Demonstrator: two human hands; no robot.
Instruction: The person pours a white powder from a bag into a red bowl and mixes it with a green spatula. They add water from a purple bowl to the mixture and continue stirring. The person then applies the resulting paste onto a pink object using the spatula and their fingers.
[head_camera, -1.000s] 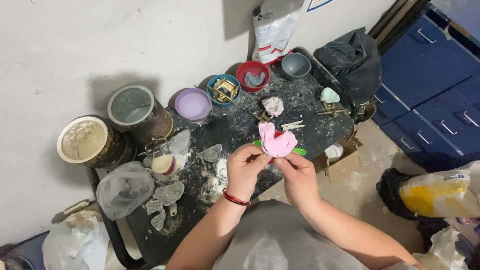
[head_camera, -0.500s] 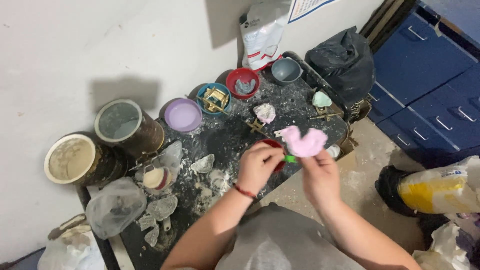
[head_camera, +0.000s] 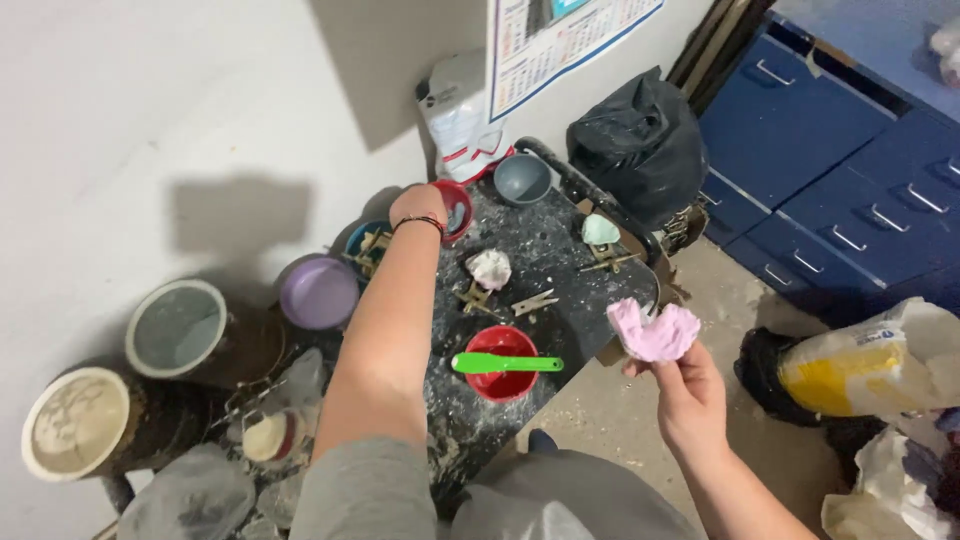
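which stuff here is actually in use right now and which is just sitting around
In use:
- pink mould piece, held up in the right hand
- red bowl at the back, under the reaching left hand

Lying about:
- nearer red bowl with green spatula across it
- purple cup
- grey bowl
- black bag

Soft, matt pink mould (head_camera: 655, 332), rubbery, pinched in the right hand (head_camera: 688, 398). Glossy plastic red bowl (head_camera: 503, 362) under a smooth green plastic spatula (head_camera: 505, 363). Rough, plaster-spattered dark tabletop (head_camera: 545, 255). Bare wooden clothespins (head_camera: 533, 301). Crinkled shiny black plastic bag (head_camera: 640, 145). Painted blue metal drawers (head_camera: 850, 150). Dusty crusted tins (head_camera: 75, 425).
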